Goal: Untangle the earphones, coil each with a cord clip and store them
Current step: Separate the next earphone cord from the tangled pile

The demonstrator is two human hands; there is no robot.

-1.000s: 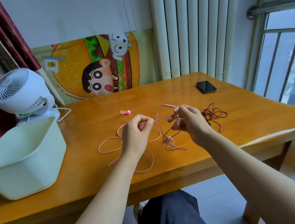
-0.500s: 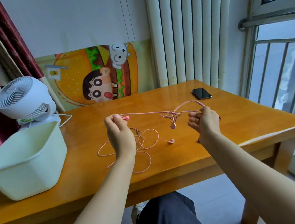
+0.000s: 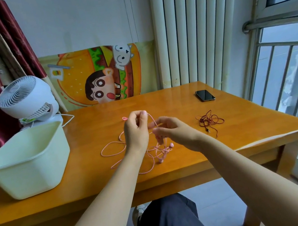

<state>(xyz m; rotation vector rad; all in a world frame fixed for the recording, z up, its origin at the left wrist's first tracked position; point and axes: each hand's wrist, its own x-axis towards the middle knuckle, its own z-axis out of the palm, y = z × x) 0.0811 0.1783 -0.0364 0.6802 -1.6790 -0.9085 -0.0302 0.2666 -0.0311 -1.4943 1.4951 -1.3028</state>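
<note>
— Holding what in that left hand (image 3: pixel 136 131)?

— The pink earphones (image 3: pixel 111 151). My thumb and forefinger are curled together at the top, pinching the cable just above the table (image 3: pixel 243 137). The back of the hand faces me, so the grip itself is mostly hidden.

— And the right hand (image 3: pixel 176 134)?

— Just beside the left, fingertips closed on the same cable where it arcs across. They are blurred, so I cannot tell which fingers do the pinching. Below them the cord drops into a tangle, with the earbuds (image 3: pixel 171 145) lying on the wood. Loose loops run off to the left, partly behind my left wrist.

— That pink scrap past your left knuckles?

— A small pink loop (image 3: pixel 124 118), half covered by the hand. Clip or cable, I cannot say.

— The other pair?

— The dark red earphones (image 3: pixel 211 120) lie in a loose heap to the right, well apart from my hands and near the phone (image 3: pixel 204 95). The pale bin (image 3: pixel 26 160) sits at the table's left end, showing me only part of its inside, with the fan (image 3: pixel 25 99) behind it.
</note>
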